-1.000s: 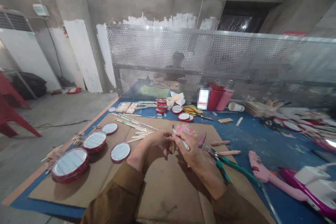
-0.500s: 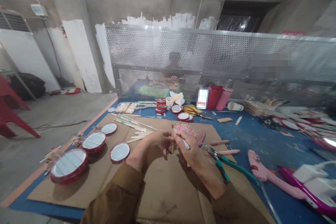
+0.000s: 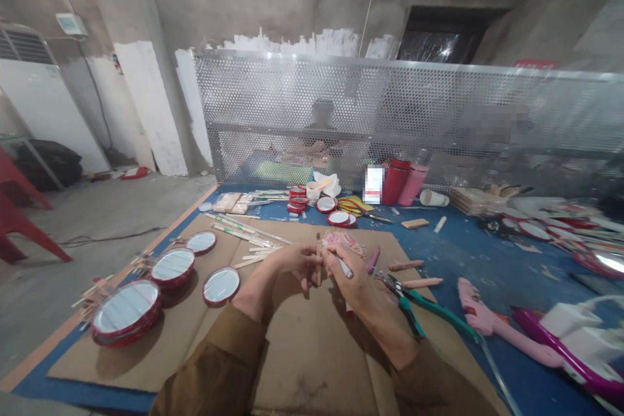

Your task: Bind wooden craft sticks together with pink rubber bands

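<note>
Sleeves: brown sleeves [image 3: 214, 370] are reaching in from the bottom edge, over the cardboard [image 3: 302, 364] that is covering the near surface.
Left hand: the left hand [image 3: 287, 260] is hanging just above the cardboard, its fingers [image 3: 307, 268] pinching narrow on the stick.
Right hand: the right hand [image 3: 355, 281] is pressing in beside the left, its fingers curling round a pen [image 3: 344, 267] whose far end is pointing at the stick. Contact is too small to tell.
Stick: the stick [image 3: 318, 259] is standing upright between the two hands, off the cardboard.
Change: almost nothing is moving. Over the last second both hands are keeping the same grip and the same spot, and the view is only drifting slightly. Judging by that, the close work of pen on stick is carrying on rather than ending.
Left side: four red-rimmed mirrors are lying face up, the closest to the hands [image 3: 221, 285] well apart from them and the biggest [image 3: 125, 313] by the cardboard's edge.
Right side: green-handled pliers [image 3: 414, 312] are lying just beside the right wrist, and a pink glue gun [image 3: 482, 317] is lying further out on the blue surface [image 3: 463, 253].
Beyond the hands: a pile of pink bands [image 3: 345, 242] is sitting near the stick's top, with loose sticks [image 3: 244, 233] lying to its left.
Far edge: red flasks [image 3: 400, 181] are standing against a perforated screen [image 3: 414, 110], and another person [image 3: 322, 118] is sitting behind it.
</note>
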`<act>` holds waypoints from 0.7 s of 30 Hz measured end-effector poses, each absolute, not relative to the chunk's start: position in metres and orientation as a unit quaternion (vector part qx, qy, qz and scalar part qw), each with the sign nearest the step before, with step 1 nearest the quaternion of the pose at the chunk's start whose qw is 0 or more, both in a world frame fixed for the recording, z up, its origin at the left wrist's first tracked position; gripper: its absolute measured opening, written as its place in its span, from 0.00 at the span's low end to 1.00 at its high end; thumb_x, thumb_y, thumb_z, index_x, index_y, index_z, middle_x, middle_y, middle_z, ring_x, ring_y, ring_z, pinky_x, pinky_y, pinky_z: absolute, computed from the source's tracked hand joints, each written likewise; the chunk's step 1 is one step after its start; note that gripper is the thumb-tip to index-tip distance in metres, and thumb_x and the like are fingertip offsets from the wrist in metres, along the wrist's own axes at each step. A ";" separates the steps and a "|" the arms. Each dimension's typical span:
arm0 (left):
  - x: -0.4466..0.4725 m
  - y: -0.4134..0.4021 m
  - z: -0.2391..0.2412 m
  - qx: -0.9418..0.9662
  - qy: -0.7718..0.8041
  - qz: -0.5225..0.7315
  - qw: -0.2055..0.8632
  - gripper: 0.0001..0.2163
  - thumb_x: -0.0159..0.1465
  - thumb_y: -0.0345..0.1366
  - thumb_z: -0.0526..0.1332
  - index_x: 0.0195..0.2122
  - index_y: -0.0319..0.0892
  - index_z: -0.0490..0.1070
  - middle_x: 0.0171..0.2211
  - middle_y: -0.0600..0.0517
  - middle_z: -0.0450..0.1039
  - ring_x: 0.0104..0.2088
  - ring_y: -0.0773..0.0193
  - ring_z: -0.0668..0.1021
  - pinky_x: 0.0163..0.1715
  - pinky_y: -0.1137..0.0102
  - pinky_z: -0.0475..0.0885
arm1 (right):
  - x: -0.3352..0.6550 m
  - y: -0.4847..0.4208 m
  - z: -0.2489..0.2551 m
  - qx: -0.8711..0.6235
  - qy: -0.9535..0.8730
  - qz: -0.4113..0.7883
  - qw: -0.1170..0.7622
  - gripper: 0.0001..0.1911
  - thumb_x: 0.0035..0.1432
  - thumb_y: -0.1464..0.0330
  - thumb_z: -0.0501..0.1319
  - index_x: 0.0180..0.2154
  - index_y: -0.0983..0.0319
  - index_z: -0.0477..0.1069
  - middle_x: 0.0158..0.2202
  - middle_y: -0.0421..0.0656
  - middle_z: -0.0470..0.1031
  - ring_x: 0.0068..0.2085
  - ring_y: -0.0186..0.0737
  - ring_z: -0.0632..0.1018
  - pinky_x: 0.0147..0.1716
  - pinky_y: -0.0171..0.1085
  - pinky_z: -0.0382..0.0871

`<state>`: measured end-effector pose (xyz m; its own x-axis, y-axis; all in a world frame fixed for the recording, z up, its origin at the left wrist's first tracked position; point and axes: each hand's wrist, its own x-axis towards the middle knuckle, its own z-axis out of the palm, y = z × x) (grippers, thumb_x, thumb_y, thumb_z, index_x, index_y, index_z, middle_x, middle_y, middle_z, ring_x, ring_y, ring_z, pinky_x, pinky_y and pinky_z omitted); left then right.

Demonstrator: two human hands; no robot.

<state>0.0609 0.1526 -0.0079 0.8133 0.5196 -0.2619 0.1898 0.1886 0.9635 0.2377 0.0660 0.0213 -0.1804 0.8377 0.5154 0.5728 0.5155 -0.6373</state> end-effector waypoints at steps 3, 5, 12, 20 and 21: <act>0.061 0.151 -0.006 0.627 0.289 0.112 0.715 0.22 0.60 0.55 0.69 0.37 0.40 0.69 0.24 0.48 0.78 0.20 0.60 0.80 0.24 0.65 0.78 | 0.238 0.065 0.023 -0.467 -0.754 0.158 0.434 0.15 0.70 0.61 0.53 0.35 0.58 0.74 0.35 0.45 0.80 0.37 0.43 0.79 0.41 0.40 0.73; 0.061 0.150 -0.005 0.631 0.295 0.107 0.709 0.21 0.62 0.54 0.68 0.36 0.39 0.69 0.24 0.48 0.77 0.19 0.61 0.80 0.23 0.66 0.78 | 0.238 0.065 0.022 -0.471 -0.757 0.156 0.425 0.14 0.69 0.61 0.53 0.35 0.58 0.74 0.34 0.45 0.80 0.36 0.43 0.79 0.40 0.40 0.73; 0.063 0.150 -0.004 0.630 0.297 0.105 0.710 0.20 0.61 0.53 0.68 0.35 0.40 0.69 0.24 0.49 0.77 0.20 0.61 0.80 0.23 0.67 0.77 | 0.236 0.069 0.016 -0.458 -0.743 0.151 0.463 0.14 0.68 0.60 0.54 0.35 0.57 0.74 0.30 0.43 0.78 0.34 0.43 0.79 0.36 0.39 0.74; 0.062 0.150 -0.007 0.634 0.308 0.114 0.700 0.21 0.61 0.54 0.68 0.34 0.40 0.71 0.23 0.49 0.76 0.19 0.61 0.79 0.23 0.66 0.77 | 0.233 0.067 0.015 -0.455 -0.736 0.174 0.471 0.16 0.69 0.58 0.54 0.35 0.58 0.75 0.30 0.44 0.77 0.37 0.45 0.80 0.38 0.40 0.75; 0.062 0.150 -0.007 0.634 0.310 0.113 0.700 0.21 0.61 0.55 0.68 0.33 0.39 0.71 0.23 0.50 0.76 0.19 0.61 0.79 0.23 0.66 0.77 | 0.233 0.068 0.015 -0.456 -0.735 0.173 0.471 0.16 0.69 0.58 0.54 0.36 0.58 0.75 0.30 0.44 0.77 0.37 0.45 0.80 0.39 0.40 0.75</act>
<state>0.0619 0.1502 -0.0069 0.7817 0.5516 -0.2908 0.2350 0.1714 0.9568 0.2333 0.0676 0.0148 -0.1405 0.8332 0.5348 0.5063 0.5247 -0.6844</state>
